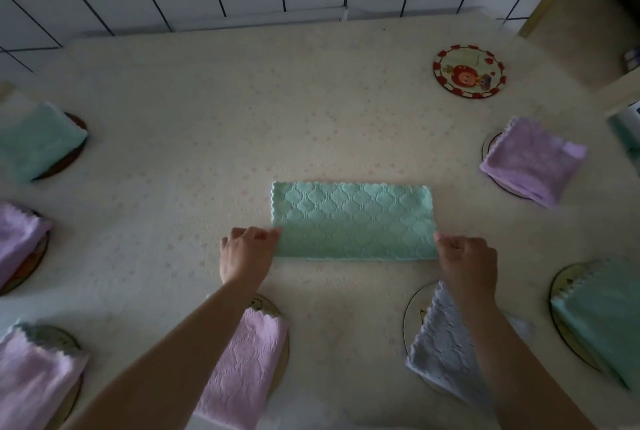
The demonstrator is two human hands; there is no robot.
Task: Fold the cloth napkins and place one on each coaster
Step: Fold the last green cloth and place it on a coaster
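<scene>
Both bare forearms reach forward from the near edge. The left hand [246,253] and the right hand [465,261] are knuckles up, fingers curled, each pinching a near corner.

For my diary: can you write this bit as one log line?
step: folding green napkin | left hand: pinching corner | right hand: pinching corner | bare coaster: waiting

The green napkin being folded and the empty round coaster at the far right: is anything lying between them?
No. The head view shows only bare tablecloth between green napkin and empty coaster.
</scene>
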